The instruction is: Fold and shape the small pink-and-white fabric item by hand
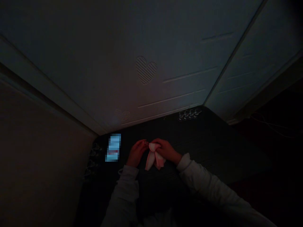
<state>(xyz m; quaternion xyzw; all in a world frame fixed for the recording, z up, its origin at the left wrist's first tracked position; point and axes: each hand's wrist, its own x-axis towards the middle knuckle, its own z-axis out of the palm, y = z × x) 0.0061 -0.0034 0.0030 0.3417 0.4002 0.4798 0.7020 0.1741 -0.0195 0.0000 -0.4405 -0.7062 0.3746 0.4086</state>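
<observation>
In the dim middle of the head view, my right hand (167, 149) is closed on a pink and white cloth (153, 156), whose ends hang down in folds. My left hand (136, 154) is closed at the fingertips on a small clear glass (146, 143), of which only a few glints show. The top of the cloth is right beside the glass. Darkness hides whether the cloth goes inside the glass or only touches its outside.
Dark table (194, 148) against a pale panel (106, 63) with carved hearts. Several small stemmed glasses (190, 113) stand in a group at the back right. More glasses (93, 154) line the left edge. A lit, blurred screen (113, 148) lies left of my hands.
</observation>
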